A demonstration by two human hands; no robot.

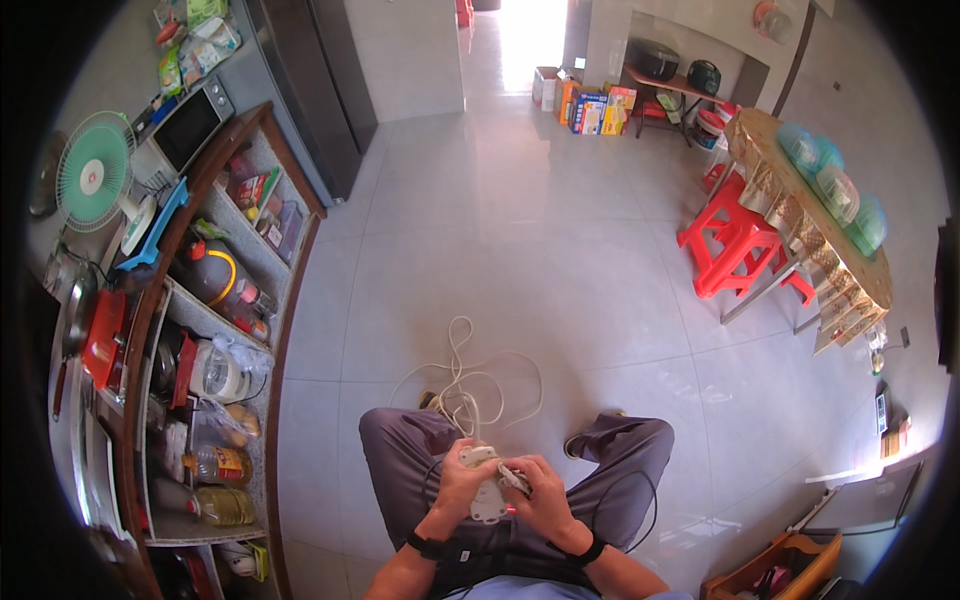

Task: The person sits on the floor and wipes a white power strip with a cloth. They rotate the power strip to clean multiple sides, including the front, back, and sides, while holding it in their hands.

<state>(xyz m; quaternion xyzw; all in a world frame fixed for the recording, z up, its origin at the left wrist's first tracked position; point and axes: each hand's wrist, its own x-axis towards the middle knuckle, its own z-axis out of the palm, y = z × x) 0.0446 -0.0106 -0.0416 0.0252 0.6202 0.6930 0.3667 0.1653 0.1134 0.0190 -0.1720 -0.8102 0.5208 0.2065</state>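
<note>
Between my knees is a white power strip (pixel 489 504), its long body pointing away from me. My left hand (pixel 457 480) grips its left side and far end, thumb across the top. Pinched in the fingers of my right hand (pixel 541 496) is a crumpled whitish cloth (pixel 514 480), held against or just beside the strip's right side; the exact contact is hidden. A small red part (pixel 511 510) shows by the strip's right edge. From the far end a white power cord (pixel 471 409) runs down to the floor and lies there in loose loops.
To the left, open shelves (pixel 274 337) hold oil bottles (pixel 221 508) and kitchenware, with a green fan (pixel 91 176) and a microwave (pixel 191 127) above. Red plastic stools (pixel 731 240) stand by a cloth-covered table (pixel 795 225) at right. Cardboard boxes (pixel 589 111) sit far ahead.
</note>
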